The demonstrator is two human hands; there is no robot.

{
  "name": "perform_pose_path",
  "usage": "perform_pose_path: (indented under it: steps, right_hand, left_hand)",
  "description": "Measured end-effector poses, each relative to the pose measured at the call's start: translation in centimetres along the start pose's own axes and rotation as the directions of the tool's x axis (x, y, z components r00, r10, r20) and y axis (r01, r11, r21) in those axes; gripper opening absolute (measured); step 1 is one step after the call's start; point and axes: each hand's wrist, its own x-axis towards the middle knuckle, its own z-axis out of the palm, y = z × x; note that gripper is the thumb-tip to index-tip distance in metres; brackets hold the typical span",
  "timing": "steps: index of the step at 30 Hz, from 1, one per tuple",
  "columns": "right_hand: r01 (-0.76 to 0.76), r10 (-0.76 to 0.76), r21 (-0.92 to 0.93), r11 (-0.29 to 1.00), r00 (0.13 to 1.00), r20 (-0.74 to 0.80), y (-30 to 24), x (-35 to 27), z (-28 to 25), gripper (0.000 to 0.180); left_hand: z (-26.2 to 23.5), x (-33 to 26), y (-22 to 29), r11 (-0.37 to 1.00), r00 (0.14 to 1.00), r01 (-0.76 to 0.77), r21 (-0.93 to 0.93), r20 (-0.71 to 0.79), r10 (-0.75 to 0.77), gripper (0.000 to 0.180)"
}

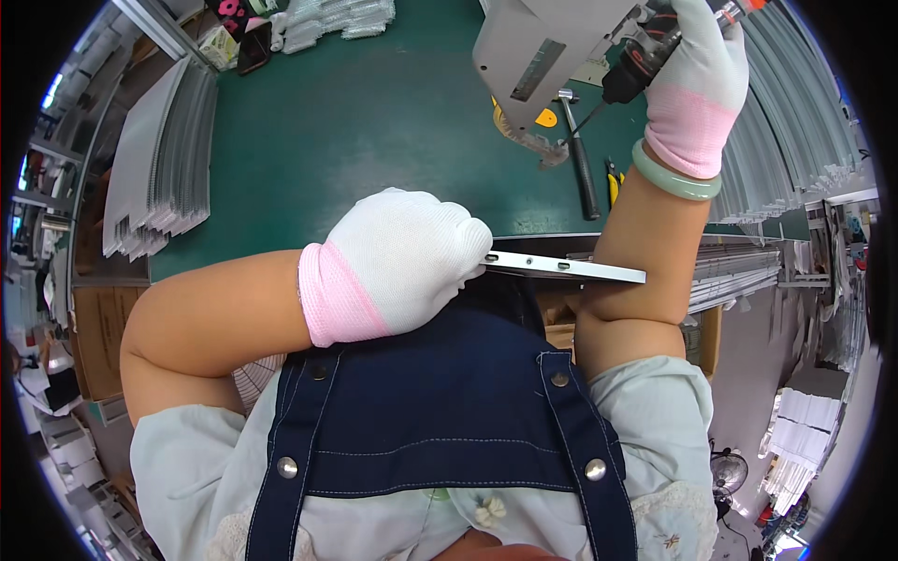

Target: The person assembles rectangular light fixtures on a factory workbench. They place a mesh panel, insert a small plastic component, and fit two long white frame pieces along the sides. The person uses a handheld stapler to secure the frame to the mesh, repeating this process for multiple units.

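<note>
My left hand (pixel 402 252), in a white knit glove with a pink cuff, is closed around one end of a thin silver metal strip (pixel 571 269). Small slots show along the strip's edge, and its free end reaches toward my right forearm. Farther off at the upper right, my right hand (pixel 700 65), gloved alike, is closed on a black and red electric screwdriver (pixel 629 73). Its long thin bit slants down to the left, beside the curved tip of a grey machine (pixel 538 56). The machine hides part of the screwdriver.
On the green worktable (pixel 281 168) lie a black-handled hammer (pixel 582 164) and yellow pliers (pixel 614 183). Stacked metal panels (pixel 154 159) stand at the left, with long silver profiles (pixel 786 103) at the right. A phone (pixel 254 49) and plastic-wrapped bundles (pixel 332 19) are at the back.
</note>
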Motion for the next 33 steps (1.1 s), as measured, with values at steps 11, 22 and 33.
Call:
perform_pose_path:
  steps: [11,22,33]
  right_hand:
    - [-0.043,0.042,-0.013,0.999,0.998,-0.037,-0.1,-0.1,-0.5,0.021]
    - [0.018,-0.013,0.185,0.983,1.0,-0.028,-5.0,0.7,-0.2,0.018]
    - [0.338,-0.308,-0.125,0.933,0.928,0.209,-7.0,4.7,-3.9,0.023]
  left_hand:
    - [1.1,0.7,-0.1,0.999,0.998,-0.026,-0.03,-0.062,0.024,0.013]
    - [0.8,2.6,-1.1,0.994,0.978,-0.095,0.055,-0.183,0.104,0.015]
    - [-0.2,6.0,-0.5,0.981,0.998,0.07,0.179,-0.006,-0.07,0.02]
